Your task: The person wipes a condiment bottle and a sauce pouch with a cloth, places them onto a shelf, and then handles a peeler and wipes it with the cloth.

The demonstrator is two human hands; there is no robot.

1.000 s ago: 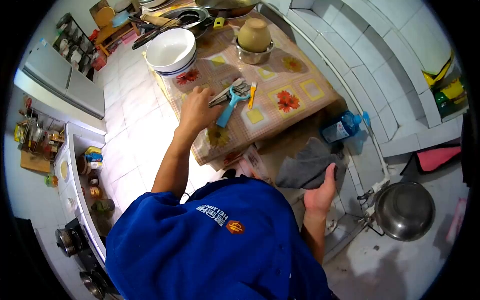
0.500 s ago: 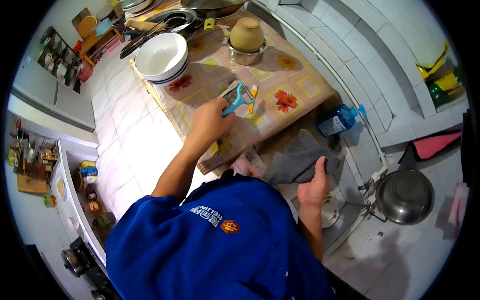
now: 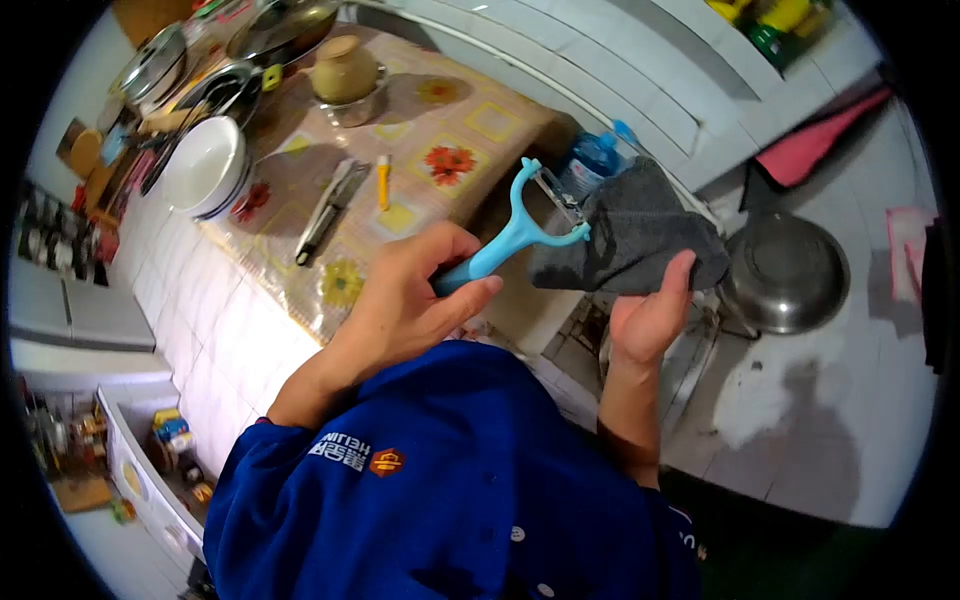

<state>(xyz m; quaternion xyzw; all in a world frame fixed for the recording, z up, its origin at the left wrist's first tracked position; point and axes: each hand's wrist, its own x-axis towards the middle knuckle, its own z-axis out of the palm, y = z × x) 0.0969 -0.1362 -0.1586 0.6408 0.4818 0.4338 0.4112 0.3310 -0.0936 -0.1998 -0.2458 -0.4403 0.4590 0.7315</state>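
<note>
My left hand (image 3: 400, 295) is closed round the handle of a light blue Y-shaped peeler (image 3: 510, 237), held up above the table's near side with its blade toward the right. A dark grey cloth (image 3: 640, 235) lies over the fingers of my right hand (image 3: 650, 325), whose thumb presses on its front; those fingers are hidden behind it. The peeler's head is close to the cloth's left side; whether they touch I cannot tell. On the table (image 3: 400, 215) lie a slim yellow-handled tool (image 3: 383, 182) and a long grey-and-black utensil (image 3: 330, 212).
At the table's left edge stands a white bowl (image 3: 208, 165). Farther back, a tan pot (image 3: 343, 70) sits in a metal bowl (image 3: 355, 108), near pans (image 3: 285, 30). Behind the cloth is a blue bottle (image 3: 590, 160). A steel basin (image 3: 785, 275) is at the right.
My left hand has lifted the peeler off the table and brought it right, beside the cloth. My right hand has raised the cloth. The view has swung to the right.
</note>
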